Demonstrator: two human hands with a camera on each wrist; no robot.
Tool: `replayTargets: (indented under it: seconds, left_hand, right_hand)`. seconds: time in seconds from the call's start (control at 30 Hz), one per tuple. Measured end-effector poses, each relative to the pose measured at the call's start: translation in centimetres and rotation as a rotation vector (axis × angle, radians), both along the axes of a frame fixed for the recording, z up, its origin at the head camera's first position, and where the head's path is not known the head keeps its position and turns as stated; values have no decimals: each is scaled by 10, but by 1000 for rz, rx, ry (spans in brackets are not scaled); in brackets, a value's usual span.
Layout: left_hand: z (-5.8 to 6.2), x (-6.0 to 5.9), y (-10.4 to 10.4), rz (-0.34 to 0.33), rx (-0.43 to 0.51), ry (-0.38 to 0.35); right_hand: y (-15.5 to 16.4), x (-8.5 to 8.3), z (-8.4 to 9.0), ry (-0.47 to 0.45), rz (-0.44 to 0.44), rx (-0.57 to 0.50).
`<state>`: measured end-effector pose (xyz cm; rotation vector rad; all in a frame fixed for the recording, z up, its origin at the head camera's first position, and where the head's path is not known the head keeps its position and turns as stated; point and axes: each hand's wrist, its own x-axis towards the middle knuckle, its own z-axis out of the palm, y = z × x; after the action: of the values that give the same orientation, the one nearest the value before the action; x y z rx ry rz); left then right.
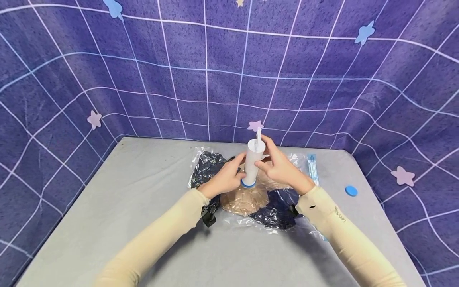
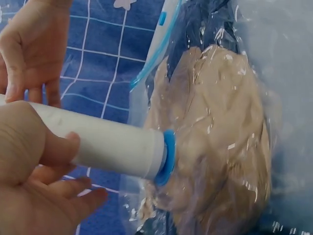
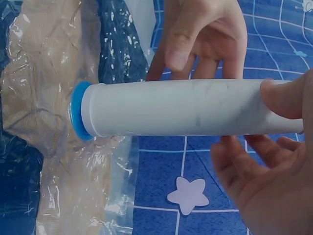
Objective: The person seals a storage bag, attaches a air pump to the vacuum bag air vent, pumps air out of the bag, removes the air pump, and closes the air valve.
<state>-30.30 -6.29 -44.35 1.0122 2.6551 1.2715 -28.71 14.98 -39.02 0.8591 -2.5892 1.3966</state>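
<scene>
A white hand pump (image 1: 253, 169) stands nearly upright over a clear vacuum storage bag (image 1: 236, 220), a thin white handle rising from its top. Its base meets the blue valve ring (image 3: 78, 110) on the film. My left hand (image 1: 225, 176) holds the lower part of the barrel, the thumb along its side in the left wrist view. Higher up, my right hand (image 1: 281, 165) grips the barrel between thumb and fingers. Crumpled beige cloth (image 2: 220, 122) and dark cloth (image 1: 277, 209) fill the bag under wrinkled film.
A round blue cap (image 1: 351, 190) lies on the grey tabletop (image 1: 150, 175) to the right. The bag's blue zip edge (image 1: 312, 169) runs along its right side. A purple curtain (image 1: 222, 95) with grid lines and stars hangs behind the table and at both sides.
</scene>
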Motion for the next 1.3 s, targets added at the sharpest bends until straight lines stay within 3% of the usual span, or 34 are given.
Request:
replayTargets:
  seconds: [0.13,0.27,0.47,0.6,0.8,1.0,1.17,1.3]
  left_hand:
    - [-4,-1,5,5,106,-53]
    - [-6,-3,7,55,167,-68]
    - [-8,-4,10,109,142,-5]
    - [-11,-3,11,91,115,17]
    - [-14,-3,8,21,144,-96]
    - [-21,-8,8,-19,267,-262]
    - [-25,-10,7,10,305,-245]
    - [-29,-9,8,72,356,-217]
  right_hand:
    - [0,1,0,-16,21,-25]
    - [-1,1,-2,-29,-61,-10]
    - [-6,-3,-7,-3,-107,15]
    - [-6,-1,-10,-29,-109,15]
    - [-6,2,-7,-35,-65,13]
    - [-4,4,-9,-30,-52,-11]
    - [-4,7,-8,-41,-73,-54]
    - [-8,9,-10,-42,-155,-91]
